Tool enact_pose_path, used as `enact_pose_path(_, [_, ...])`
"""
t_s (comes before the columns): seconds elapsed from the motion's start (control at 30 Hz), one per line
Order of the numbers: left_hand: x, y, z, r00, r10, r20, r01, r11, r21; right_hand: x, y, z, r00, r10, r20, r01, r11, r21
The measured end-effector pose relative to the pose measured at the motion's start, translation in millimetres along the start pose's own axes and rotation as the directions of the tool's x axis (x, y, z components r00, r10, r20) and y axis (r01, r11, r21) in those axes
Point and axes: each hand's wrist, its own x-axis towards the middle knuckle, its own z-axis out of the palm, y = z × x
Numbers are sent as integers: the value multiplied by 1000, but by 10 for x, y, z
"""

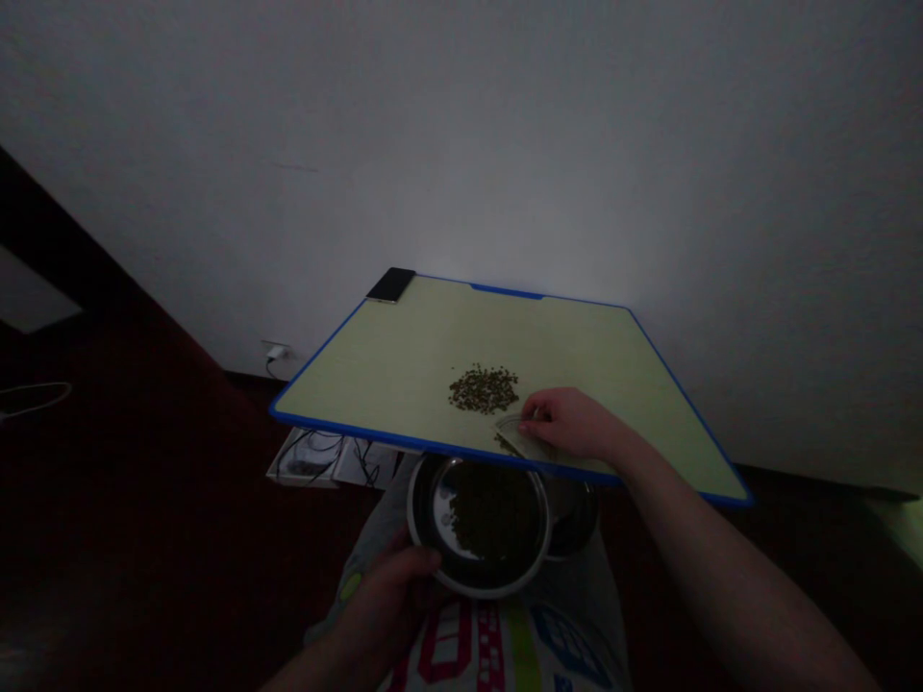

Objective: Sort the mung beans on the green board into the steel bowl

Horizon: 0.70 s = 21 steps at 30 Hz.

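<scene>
Left hand: reaches in from lower left, thumb over the rim, gripping the metal bowl; other fingers mostly hidden. Bowl is just up-right of that thumb, below the table edge; round, no long axis, mouth up. Dark bits inside, heaped toward the side away from the thumb. Brown pile on the table, just left of and slightly beyond the right fingertips. Clear piece: thin, pinched in right fingers, sticks out left and nearward of them, exposed edge slanting toward the bowl; full long axis can't be told. Right hand: low over table, fingers curled, forearm angling in from lower right.
</scene>
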Motion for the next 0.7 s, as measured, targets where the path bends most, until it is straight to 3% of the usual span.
enact_pose_path(0.5, [13,2,3,998,-6,-57,6,1000,3,56,-114,86,989,-140,47,132,980,150])
enact_pose_path(0.7, [-7,25,40,998,-4,-55,5,1000,17,-20,-196,128,946,-295,138,257,936,241])
